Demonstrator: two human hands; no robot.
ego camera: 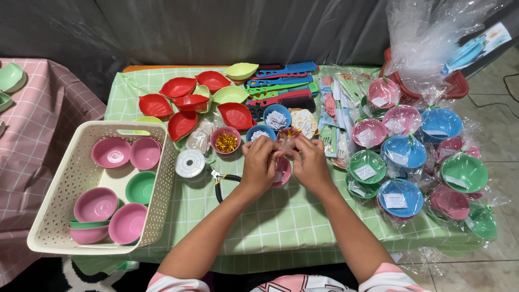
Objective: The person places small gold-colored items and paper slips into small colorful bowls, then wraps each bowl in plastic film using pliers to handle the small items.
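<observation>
Over the green cloth, both hands' fingers (263, 147) pinch a clear-wrapped pink bowl (282, 172) (gold tie atop).

Single head-worn view, steeply down and forward, close over the green-checked table (281, 216).

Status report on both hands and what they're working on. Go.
Left hand and right hand together, both grips pinched on a clear wrapper over a pink bowl. Pliers lie beside the left wrist. Nothing blocking.
</observation>
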